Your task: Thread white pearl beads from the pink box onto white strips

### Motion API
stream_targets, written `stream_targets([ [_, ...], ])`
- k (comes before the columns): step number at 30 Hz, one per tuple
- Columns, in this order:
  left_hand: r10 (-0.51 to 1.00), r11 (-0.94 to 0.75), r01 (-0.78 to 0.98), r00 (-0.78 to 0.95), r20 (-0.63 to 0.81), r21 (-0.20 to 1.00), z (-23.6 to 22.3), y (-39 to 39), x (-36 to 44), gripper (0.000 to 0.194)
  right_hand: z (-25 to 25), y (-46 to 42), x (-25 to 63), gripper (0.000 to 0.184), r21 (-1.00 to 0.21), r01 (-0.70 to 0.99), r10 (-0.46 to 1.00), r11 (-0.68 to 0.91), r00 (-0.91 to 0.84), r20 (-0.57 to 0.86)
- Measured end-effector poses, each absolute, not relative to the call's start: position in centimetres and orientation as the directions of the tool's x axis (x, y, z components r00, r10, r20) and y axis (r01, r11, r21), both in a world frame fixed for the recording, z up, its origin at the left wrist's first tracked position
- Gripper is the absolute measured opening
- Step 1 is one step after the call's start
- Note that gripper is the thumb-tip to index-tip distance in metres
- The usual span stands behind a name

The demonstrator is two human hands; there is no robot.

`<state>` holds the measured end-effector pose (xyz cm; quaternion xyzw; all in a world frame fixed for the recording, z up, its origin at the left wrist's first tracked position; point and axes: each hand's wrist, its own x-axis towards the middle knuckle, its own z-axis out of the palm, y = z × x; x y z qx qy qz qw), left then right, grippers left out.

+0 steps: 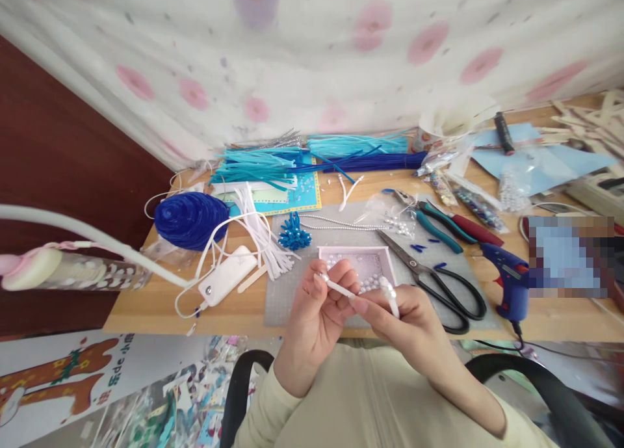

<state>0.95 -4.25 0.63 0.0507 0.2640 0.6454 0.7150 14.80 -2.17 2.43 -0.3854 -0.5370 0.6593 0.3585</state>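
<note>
My left hand (312, 331) pinches one end of a white pipe cleaner (341, 289), where a small pearl bead (324, 277) sits between thumb and fingertip. Thumb and fingers of my right hand (414, 324) are closed on the other end. A second white piece topped with pearl beads (389, 289) sticks up from my right hand; how it is held is partly hidden. Just behind both hands lies a shallow pale pink box (390, 261) with loose pearl beads (371, 282), partly covered by my fingers. A blue pipe-cleaner flower (294, 232) rests left of the box.
Black-handled scissors (414, 266), pliers (436, 230) and a blue glue gun (509, 279) lie to the right. On the left are white pipe cleaners (266, 240), a white power bank (229, 276) and a blue coil (190, 219). Turquoise pipe cleaners (258, 165) lie at the back.
</note>
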Motion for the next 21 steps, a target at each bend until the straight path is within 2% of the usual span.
stream_targets([
  [6,0.949,0.169,-0.902,0.041,-0.312,0.397,0.44,-4.22,0.92,0.026,2.36,-2.14,14.78,0.057,-0.983,-0.067,0.897,-0.174,-0.421,-0.13],
  [11,0.944,0.174,-0.898,0.034,-0.329,0.404,0.29,-4.2,0.9,0.029,2.27,-2.07,14.78,0.06,-0.982,-0.073,0.89,-0.174,-0.439,-0.125],
  [21,0.944,0.181,-0.843,0.004,-0.331,0.506,0.12,-4.14,0.86,0.036,2.29,-2.09,14.73,0.053,-0.984,-0.076,0.895,-0.162,-0.432,-0.114],
])
